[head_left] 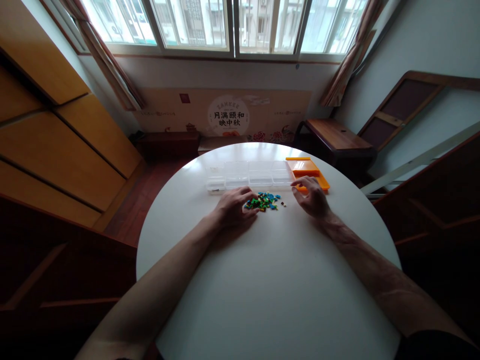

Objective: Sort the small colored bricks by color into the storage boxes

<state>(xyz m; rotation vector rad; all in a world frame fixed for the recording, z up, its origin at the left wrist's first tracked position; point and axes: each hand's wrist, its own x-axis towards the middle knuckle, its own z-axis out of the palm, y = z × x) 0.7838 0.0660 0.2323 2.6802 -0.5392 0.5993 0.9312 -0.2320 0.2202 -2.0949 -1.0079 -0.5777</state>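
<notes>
A small pile of green, blue, yellow and dark pieces (264,201), like tiny building bricks, lies on the white round table (258,280). My left hand (235,204) rests at the pile's left edge, its thumb and fingers apart around the nearest pieces. To the right of the pile is my right hand (313,200), with fingers spread and nothing visible between them. It covers part of an orange compartment tray (324,183). Left of that tray, behind the pile, lies a clear plastic compartment box (260,179). One or two loose pieces (283,204) sit just right of the pile.
Past the table's far edge stand a brown wooden stool (337,134) and a printed panel (168,112) below the window. Wooden cabinets (56,145) rise on the left. A dark wooden frame (408,102) leans at the right wall.
</notes>
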